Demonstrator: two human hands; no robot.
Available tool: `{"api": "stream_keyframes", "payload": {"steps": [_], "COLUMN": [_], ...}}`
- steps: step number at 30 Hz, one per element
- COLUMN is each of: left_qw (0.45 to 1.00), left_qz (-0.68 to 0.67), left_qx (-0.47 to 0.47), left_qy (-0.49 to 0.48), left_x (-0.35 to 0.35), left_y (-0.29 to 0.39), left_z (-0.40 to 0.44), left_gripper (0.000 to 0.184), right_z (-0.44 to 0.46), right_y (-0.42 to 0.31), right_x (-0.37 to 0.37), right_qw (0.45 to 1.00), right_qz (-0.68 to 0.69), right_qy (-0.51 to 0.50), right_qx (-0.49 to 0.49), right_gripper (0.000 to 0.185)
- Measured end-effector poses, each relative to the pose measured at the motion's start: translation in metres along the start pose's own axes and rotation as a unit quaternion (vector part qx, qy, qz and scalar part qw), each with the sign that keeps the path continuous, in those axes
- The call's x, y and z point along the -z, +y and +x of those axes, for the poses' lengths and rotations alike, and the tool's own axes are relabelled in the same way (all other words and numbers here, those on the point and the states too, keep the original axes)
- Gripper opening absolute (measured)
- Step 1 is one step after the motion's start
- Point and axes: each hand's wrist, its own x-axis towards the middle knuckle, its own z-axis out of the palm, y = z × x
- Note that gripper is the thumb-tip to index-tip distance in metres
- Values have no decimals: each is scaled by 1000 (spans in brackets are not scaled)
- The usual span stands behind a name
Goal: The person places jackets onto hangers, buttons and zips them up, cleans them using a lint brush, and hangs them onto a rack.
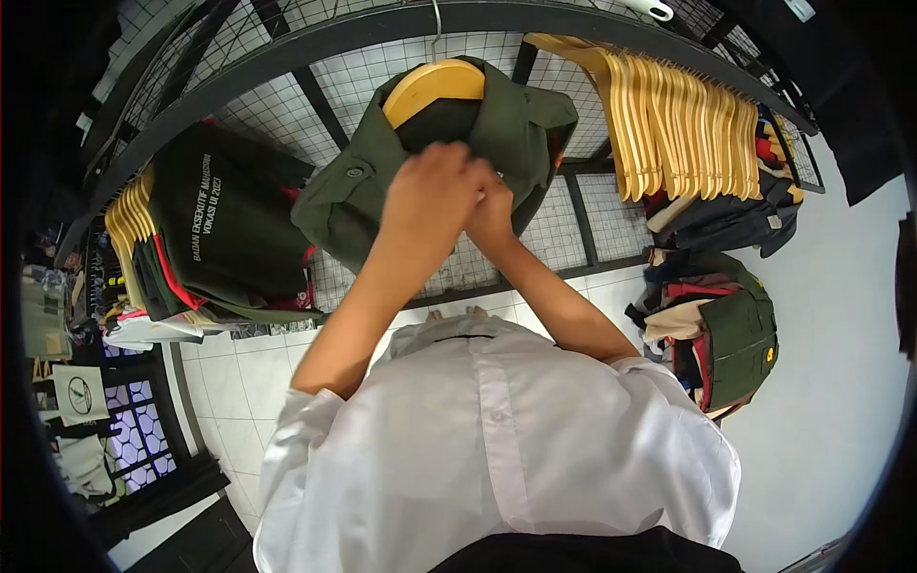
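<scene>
In the head view, the black rack (535, 19) carries a green jacket (358, 201) on a wooden hanger (435, 82), with a hanger row (678, 124) at picture right. Left hand (427, 186) and right hand (492, 208) meet, curled, at the jacket's front; blur prevents confirming grip.

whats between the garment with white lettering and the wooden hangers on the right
In the head view, a green jacket on a wooden hanger, left hand and right hand at its front.
</scene>
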Motion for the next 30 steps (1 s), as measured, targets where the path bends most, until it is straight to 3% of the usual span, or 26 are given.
{"api": "stream_keyframes", "payload": {"steps": [1,4,6,10,17,30], "left_qw": [980,970,960,961,956,962], "left_qz": [66,91,104,95,206,175], "left_qx": [-175,-220,-255,-257,-209,-207], "left_qy": [64,55,47,29,9,-24], "left_x": [-1,-43,-50,-52,-41,-30], "left_y": [-2,-26,-34,-38,-27,-25], "left_z": [8,21,28,37,42,44], "left_gripper": [26,34,38,33,20,15], "right_z": [-1,2,-1,1,1,-4], "right_y": [-1,-1,0,-6,-8,-13], "right_x": [0,6,13,29,37,38], "right_qw": [999,995,998,998,996,994], "right_qz": [-13,-39,18,33,50,79], "right_qy": [16,52,47,55,68,69], "right_qx": [24,79,27,-13,-2,-19], "right_gripper": [36,36,36,34,32,32]}}
